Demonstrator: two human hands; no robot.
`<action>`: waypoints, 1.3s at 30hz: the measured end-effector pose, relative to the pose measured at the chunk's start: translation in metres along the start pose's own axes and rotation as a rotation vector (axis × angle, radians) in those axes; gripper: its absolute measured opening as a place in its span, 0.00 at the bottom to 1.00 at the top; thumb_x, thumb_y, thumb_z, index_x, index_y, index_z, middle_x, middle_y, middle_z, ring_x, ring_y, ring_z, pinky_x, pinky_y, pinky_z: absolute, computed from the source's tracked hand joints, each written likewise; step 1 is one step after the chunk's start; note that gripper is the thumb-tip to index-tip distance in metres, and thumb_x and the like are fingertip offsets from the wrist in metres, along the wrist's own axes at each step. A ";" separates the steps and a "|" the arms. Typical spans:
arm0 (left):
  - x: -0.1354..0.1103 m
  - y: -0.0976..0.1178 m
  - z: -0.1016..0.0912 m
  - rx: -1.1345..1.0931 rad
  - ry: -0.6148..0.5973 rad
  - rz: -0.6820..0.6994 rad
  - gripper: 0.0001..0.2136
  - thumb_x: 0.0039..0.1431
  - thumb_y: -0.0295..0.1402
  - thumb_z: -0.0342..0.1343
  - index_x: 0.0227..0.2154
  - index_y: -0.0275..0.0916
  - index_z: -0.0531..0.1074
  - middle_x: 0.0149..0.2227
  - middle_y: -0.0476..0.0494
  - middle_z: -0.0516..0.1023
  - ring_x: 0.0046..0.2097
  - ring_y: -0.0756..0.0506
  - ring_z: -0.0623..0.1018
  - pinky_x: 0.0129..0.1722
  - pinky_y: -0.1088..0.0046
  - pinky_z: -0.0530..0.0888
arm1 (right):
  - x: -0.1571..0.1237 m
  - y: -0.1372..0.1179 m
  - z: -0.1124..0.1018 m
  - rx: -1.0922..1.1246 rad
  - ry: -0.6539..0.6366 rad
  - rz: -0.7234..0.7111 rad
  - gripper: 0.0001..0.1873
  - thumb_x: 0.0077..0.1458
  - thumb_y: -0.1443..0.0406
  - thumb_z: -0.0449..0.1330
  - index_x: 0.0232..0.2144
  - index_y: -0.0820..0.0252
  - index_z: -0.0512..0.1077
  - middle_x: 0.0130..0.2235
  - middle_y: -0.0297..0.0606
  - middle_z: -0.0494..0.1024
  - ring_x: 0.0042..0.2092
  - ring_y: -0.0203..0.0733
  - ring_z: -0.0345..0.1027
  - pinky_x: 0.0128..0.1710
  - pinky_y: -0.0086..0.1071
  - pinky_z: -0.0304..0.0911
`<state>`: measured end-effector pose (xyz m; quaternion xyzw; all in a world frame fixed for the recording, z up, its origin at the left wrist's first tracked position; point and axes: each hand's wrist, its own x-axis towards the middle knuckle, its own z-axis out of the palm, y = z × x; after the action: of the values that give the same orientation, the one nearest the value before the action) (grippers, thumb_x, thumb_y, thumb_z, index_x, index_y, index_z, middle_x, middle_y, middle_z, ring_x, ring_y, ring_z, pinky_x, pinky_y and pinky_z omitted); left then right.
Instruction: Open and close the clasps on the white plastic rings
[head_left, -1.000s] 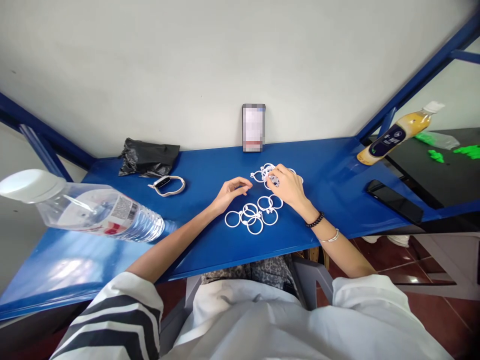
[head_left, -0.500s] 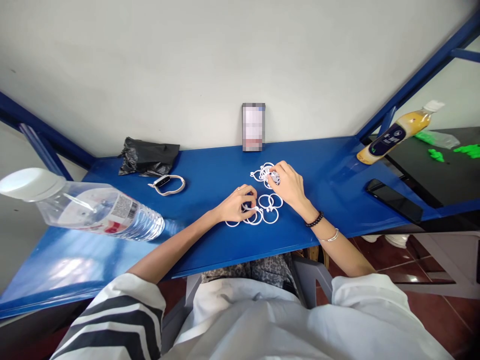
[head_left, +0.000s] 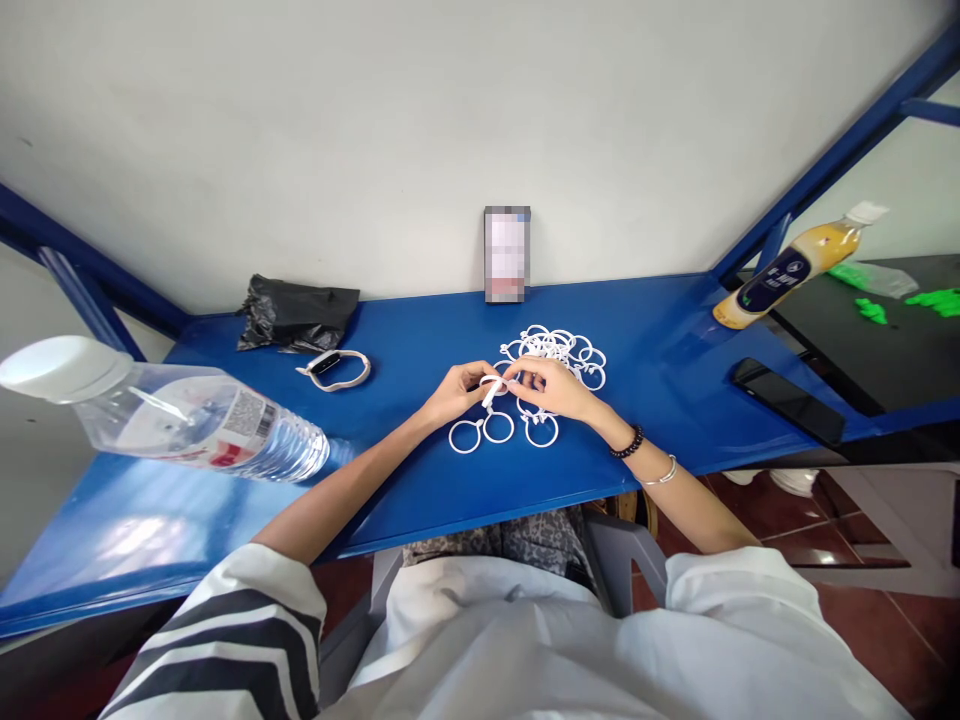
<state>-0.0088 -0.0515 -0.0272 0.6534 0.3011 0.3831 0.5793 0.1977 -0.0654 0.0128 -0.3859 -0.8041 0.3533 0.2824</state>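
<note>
My left hand (head_left: 455, 390) and my right hand (head_left: 553, 388) meet over the blue table (head_left: 420, 480), fingertips pinched together on a white plastic ring (head_left: 495, 386) held just above the surface. A row of white rings (head_left: 498, 430) lies on the table right below my hands. A loose pile of white rings (head_left: 564, 349) sits just behind my right hand. My right wrist wears a dark bead bracelet and a thin bangle.
A phone (head_left: 507, 254) leans upright against the wall at the back. A black bag (head_left: 297, 313) and a watch (head_left: 335, 368) lie back left. A clear water bottle (head_left: 161, 412) stands left, a yellow drink bottle (head_left: 795, 265) and dark phone (head_left: 789, 401) right.
My left hand reached down to the row of rings, then lifted one. My right hand left the pile and came in to meet the left hand on that ring.
</note>
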 end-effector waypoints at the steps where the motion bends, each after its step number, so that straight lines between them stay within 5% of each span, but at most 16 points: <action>1: 0.000 0.001 0.000 -0.030 0.009 -0.024 0.19 0.49 0.48 0.67 0.30 0.35 0.74 0.30 0.45 0.77 0.33 0.49 0.76 0.34 0.74 0.70 | 0.000 0.001 0.000 0.034 -0.019 0.020 0.08 0.58 0.62 0.58 0.38 0.59 0.74 0.34 0.36 0.76 0.27 0.32 0.64 0.26 0.29 0.59; 6: -0.002 0.007 -0.001 -0.126 0.017 -0.078 0.17 0.49 0.44 0.66 0.32 0.35 0.73 0.30 0.45 0.79 0.32 0.48 0.77 0.34 0.74 0.71 | 0.000 0.005 -0.001 0.234 -0.017 0.095 0.10 0.56 0.59 0.61 0.37 0.60 0.72 0.34 0.35 0.76 0.29 0.32 0.66 0.28 0.29 0.62; 10: -0.003 0.010 -0.003 -0.110 -0.114 -0.036 0.13 0.52 0.40 0.63 0.33 0.35 0.74 0.32 0.44 0.80 0.35 0.47 0.77 0.38 0.72 0.71 | 0.001 0.007 0.000 0.434 -0.032 0.168 0.13 0.57 0.56 0.61 0.36 0.60 0.70 0.33 0.35 0.77 0.26 0.30 0.64 0.28 0.29 0.62; 19: -0.003 0.014 0.007 0.228 -0.158 0.085 0.21 0.63 0.49 0.52 0.27 0.36 0.76 0.26 0.44 0.77 0.36 0.47 0.75 0.42 0.71 0.69 | 0.002 0.004 0.008 0.545 -0.077 0.152 0.16 0.58 0.52 0.60 0.35 0.59 0.67 0.25 0.29 0.69 0.27 0.31 0.61 0.26 0.28 0.53; 29: -0.001 0.010 0.014 -0.174 -0.164 -0.058 0.25 0.56 0.56 0.56 0.20 0.36 0.67 0.16 0.53 0.64 0.23 0.53 0.61 0.31 0.73 0.61 | 0.002 0.000 0.019 0.899 0.019 0.235 0.20 0.49 0.53 0.67 0.32 0.56 0.62 0.22 0.23 0.53 0.23 0.30 0.45 0.24 0.30 0.38; 39: 0.002 0.010 0.012 -0.452 -0.131 -0.042 0.22 0.52 0.52 0.64 0.19 0.38 0.67 0.17 0.51 0.59 0.38 0.45 0.72 0.42 0.70 0.67 | 0.001 -0.010 0.007 0.875 0.087 0.194 0.17 0.53 0.52 0.63 0.32 0.55 0.63 0.22 0.24 0.53 0.24 0.31 0.45 0.25 0.30 0.44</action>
<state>0.0022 -0.0574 -0.0175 0.5240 0.1830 0.3855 0.7371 0.1879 -0.0713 0.0169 -0.3181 -0.5264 0.6684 0.4182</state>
